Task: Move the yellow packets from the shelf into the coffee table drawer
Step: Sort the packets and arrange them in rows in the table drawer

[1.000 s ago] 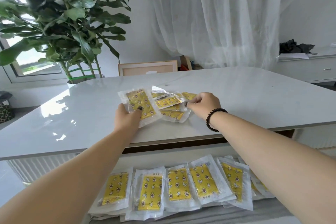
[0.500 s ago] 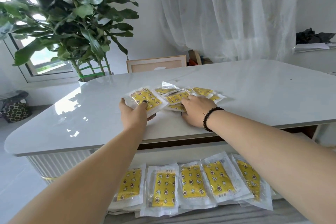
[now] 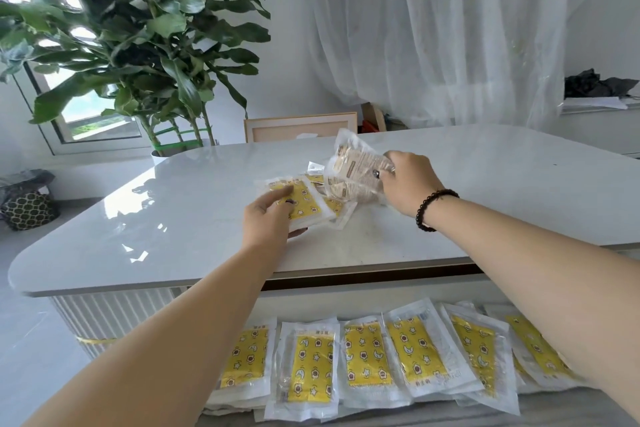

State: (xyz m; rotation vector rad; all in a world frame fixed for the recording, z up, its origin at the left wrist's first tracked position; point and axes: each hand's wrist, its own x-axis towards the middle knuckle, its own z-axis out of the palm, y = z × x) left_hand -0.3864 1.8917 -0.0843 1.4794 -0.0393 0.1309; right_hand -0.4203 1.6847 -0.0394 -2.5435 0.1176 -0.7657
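Several yellow packets lie in a loose pile (image 3: 334,206) on the white marble coffee table (image 3: 194,218). My left hand (image 3: 268,218) presses on the front packet (image 3: 306,199) of that pile, thumb under its near edge. My right hand (image 3: 407,180) grips a few packets (image 3: 353,166) lifted upright off the table, their pale printed backs facing me. Below the tabletop, a row of several yellow packets (image 3: 367,355) lies side by side in the open drawer, whose rim my arms largely hide.
A large potted plant (image 3: 138,45) stands behind the table's left end, with a framed picture (image 3: 299,126) leaning on the floor beside it. Sheer curtains (image 3: 433,28) hang at the back. A low cabinet with dark cloth (image 3: 599,85) is at the far right.
My right hand has gathered a few packets and raised them upright off the pile. My left hand stayed on the front packet. The view shifted slightly.
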